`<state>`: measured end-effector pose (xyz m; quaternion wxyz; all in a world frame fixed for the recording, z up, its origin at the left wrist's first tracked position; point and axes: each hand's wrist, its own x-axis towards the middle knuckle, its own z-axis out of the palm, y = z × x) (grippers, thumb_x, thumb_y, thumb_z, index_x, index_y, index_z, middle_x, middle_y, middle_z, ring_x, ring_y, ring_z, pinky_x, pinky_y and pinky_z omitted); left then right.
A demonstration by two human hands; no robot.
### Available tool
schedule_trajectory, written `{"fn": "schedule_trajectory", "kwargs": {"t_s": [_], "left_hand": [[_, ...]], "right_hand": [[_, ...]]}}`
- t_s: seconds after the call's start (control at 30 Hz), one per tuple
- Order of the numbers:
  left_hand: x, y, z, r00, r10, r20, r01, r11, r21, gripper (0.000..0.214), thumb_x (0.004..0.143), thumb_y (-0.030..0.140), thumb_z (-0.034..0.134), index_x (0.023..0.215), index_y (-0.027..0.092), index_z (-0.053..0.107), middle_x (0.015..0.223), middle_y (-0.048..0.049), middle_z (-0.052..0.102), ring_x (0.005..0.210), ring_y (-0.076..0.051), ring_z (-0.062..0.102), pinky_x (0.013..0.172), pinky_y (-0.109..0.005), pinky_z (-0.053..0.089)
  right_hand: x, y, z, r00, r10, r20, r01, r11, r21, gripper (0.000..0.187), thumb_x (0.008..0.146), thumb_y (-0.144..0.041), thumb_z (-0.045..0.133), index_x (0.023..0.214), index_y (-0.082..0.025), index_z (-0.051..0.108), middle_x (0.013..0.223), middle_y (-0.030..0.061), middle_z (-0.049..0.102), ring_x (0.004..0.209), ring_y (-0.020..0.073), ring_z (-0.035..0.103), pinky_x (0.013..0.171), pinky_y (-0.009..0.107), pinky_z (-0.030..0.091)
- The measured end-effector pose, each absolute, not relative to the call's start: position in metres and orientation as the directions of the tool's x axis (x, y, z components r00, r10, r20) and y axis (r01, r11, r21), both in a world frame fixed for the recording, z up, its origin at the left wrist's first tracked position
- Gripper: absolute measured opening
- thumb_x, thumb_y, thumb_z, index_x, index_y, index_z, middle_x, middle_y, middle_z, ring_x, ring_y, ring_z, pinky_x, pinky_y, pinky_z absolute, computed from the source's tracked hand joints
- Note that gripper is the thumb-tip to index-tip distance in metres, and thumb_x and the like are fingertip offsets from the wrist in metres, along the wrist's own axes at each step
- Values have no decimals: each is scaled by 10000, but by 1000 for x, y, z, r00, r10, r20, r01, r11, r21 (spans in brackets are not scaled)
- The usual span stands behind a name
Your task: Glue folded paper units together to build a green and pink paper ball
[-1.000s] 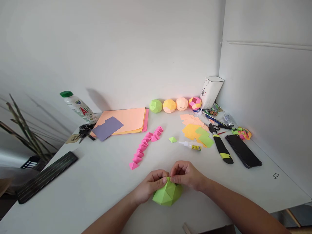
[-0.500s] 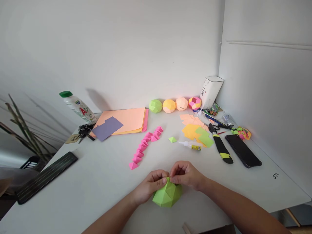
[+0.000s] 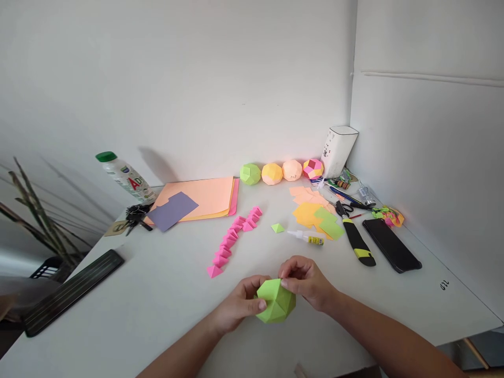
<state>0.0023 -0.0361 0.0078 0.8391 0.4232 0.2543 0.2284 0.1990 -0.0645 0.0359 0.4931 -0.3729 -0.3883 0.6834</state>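
Note:
A green faceted paper ball (image 3: pixel 275 302) sits between both my hands near the front of the white table (image 3: pixel 165 289). My left hand (image 3: pixel 238 307) grips its left side with closed fingers. My right hand (image 3: pixel 307 281) pinches its upper right edge. A small green paper pyramid (image 3: pixel 277 228) lies further back, beside a row of pink paper pyramids (image 3: pixel 233 240) and a small glue tube (image 3: pixel 307 237).
Several finished paper balls (image 3: pixel 281 172) line the back wall. Orange and pink sheets (image 3: pixel 205 197) with a purple card lie at left, next to keys and a bottle (image 3: pixel 124 177). A utility knife (image 3: pixel 356 241), phone (image 3: pixel 391 244), scissors and paper squares (image 3: pixel 315 215) lie at right. A black bar (image 3: pixel 66 291) sits far left.
The green ball has been turned and lifted slightly between my hands, showing a different face. My view has shifted a little.

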Motion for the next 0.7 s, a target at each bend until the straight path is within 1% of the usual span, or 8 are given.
{"fn": "schedule_trajectory", "kwargs": {"t_s": [0.07,0.17,0.3,0.43,0.57,0.7], "left_hand": [[2,-36,9,781,570,-254,-145,561,815,430,597,336,812,972,163,693,799,-33,642,706,-149,572,648,-262,435],[3,-36,13,788,562,-253,-144,567,811,400,621,315,797,976,153,707,785,-36,660,695,-146,579,644,-257,439],[3,-37,14,788,560,-254,-147,573,807,409,619,298,798,994,160,711,763,-30,667,681,-145,580,631,-251,434],[3,-37,13,791,555,-259,-132,567,813,426,616,302,799,1009,163,710,770,-36,670,689,-151,579,636,-257,429],[3,-37,14,788,564,-247,-131,545,828,351,640,320,783,945,157,727,753,-34,663,666,-138,565,619,-244,410],[3,-37,15,781,570,-255,-123,541,832,280,652,326,772,866,149,730,708,-24,649,627,-126,546,591,-235,385]], "right_hand": [[199,-65,37,-255,956,-142,-350,-228,-909,184,650,-265,771,721,-170,631,676,-25,595,600,93,509,569,234,392],[199,-64,39,-308,938,-157,-304,-254,-918,211,663,-281,767,771,-166,628,728,-23,584,629,86,507,582,224,394],[200,-63,36,-421,888,-187,-300,-331,-895,338,619,-269,807,877,-173,610,787,-22,589,660,87,540,591,217,404],[201,-62,34,-428,879,-208,-284,-349,-893,357,598,-264,824,859,-166,602,744,-27,592,625,82,542,567,209,400],[201,-63,34,-421,880,-220,-263,-351,-899,345,597,-280,826,839,-163,608,733,-29,587,620,80,539,561,204,402],[200,-64,33,-477,848,-230,-234,-375,-897,411,598,-260,830,931,-168,608,798,-17,601,655,87,554,581,210,423]]}}
